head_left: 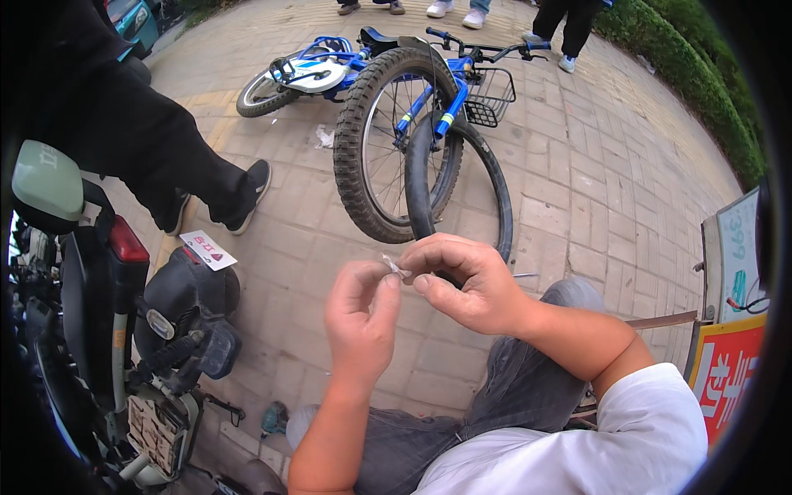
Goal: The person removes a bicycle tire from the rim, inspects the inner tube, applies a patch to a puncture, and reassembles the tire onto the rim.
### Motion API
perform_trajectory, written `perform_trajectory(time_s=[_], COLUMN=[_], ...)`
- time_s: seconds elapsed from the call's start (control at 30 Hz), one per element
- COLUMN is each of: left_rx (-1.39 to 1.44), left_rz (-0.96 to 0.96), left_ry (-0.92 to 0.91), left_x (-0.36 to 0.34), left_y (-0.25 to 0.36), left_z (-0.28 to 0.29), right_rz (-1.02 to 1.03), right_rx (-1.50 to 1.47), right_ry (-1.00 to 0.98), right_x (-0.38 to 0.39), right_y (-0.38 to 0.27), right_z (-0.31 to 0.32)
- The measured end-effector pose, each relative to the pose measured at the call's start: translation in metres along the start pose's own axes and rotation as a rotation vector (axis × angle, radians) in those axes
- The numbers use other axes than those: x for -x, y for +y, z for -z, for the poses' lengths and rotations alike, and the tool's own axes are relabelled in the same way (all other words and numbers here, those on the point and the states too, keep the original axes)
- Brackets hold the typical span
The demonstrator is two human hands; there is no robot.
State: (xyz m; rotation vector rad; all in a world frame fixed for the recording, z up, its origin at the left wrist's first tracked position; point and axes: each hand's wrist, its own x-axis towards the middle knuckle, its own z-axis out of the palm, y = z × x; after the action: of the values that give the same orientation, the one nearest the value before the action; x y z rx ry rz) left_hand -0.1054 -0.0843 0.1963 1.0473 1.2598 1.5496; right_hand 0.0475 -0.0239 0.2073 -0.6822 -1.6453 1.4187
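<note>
My left hand and my right hand are closed in pinches on a small crumpled whitish scrap between their fingertips. Just beyond my right hand a black inner tube loops up against the front of a blue bicycle lying on its side; whether the hand touches the tube is unclear, as its lower part is hidden. The bicycle's front tyre stands raised toward me, beside the tube. A thin metal rod shows right of my right hand.
Parked scooters crowd the left. A person's dark-trousered leg stands near them; other people's feet are at the top. A paper scrap lies on the paving. Sign boards stand at right, a hedge behind.
</note>
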Motion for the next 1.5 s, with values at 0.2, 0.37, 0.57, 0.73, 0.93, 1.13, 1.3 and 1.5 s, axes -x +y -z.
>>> perform_trajectory(time_s=[0.2,0.37,0.57,0.73,0.93,1.13,1.3,1.5], left_rx=[-0.38,-0.524,-0.472,-0.39,-0.242,-0.044,-0.051,-0.241], left_rz=[-0.284,-0.417,-0.378,-0.234,-0.118,0.019,-0.004,-0.07], left_ry=[0.059,0.048,0.021,0.025,-0.016,-0.02,0.0,-0.062], left_x=[0.011,0.012,0.009,0.007,0.005,0.001,0.0,-0.001], left_y=[0.016,0.021,0.015,0.005,-0.005,-0.01,-0.012,-0.021], left_z=[-0.009,-0.014,-0.013,-0.008,0.0,0.001,-0.001,0.005], right_rz=[0.206,0.221,0.058,-0.169,-0.357,-0.412,-0.281,-0.256], right_rx=[0.155,0.175,-0.012,-0.206,-0.431,-0.431,-0.226,-0.17], right_ry=[-0.03,-0.009,0.008,-0.04,-0.052,-0.009,0.032,0.041], right_x=[0.003,0.006,0.004,0.002,-0.004,-0.008,-0.006,-0.003], right_y=[-0.012,-0.014,-0.009,-0.001,0.006,0.015,0.02,0.022], right_z=[0.004,0.006,0.002,0.001,-0.001,0.001,-0.001,-0.003])
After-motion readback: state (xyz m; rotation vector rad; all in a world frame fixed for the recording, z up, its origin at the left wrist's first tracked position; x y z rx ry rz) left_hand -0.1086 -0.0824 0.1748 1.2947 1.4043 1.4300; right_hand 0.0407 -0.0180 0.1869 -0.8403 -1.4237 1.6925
